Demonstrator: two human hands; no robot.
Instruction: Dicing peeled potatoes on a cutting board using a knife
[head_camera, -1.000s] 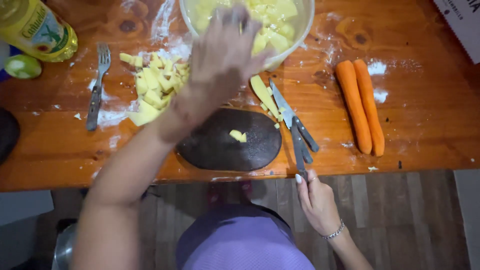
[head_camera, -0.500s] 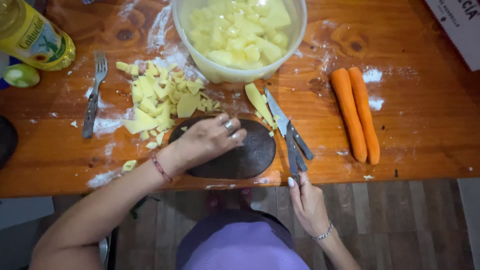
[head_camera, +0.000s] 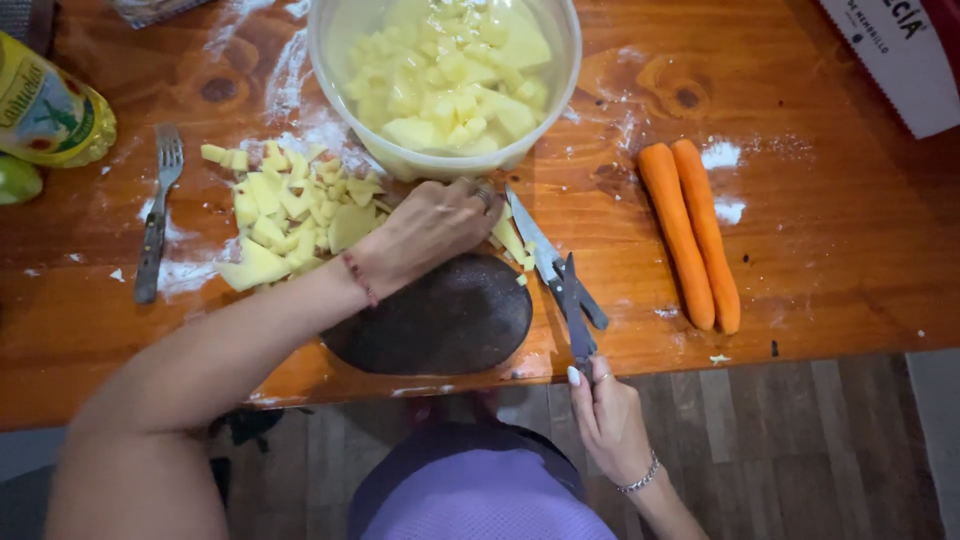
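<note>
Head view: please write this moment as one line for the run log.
left hand: on potato pieces above dark board | right hand: holds knife at table edge | carrots: untouched

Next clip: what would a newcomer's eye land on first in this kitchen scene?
The large clear bowl of pale yellow diced potato at the top centre of the orange wooden table draws the eye first. Just below it, the left hand reaches over the dark round cutting board, beside a loose pile of potato chunks. Two peeled orange carrots lie side by side to the right, and the right hand holds a dark-handled knife at the table's edge.
</note>
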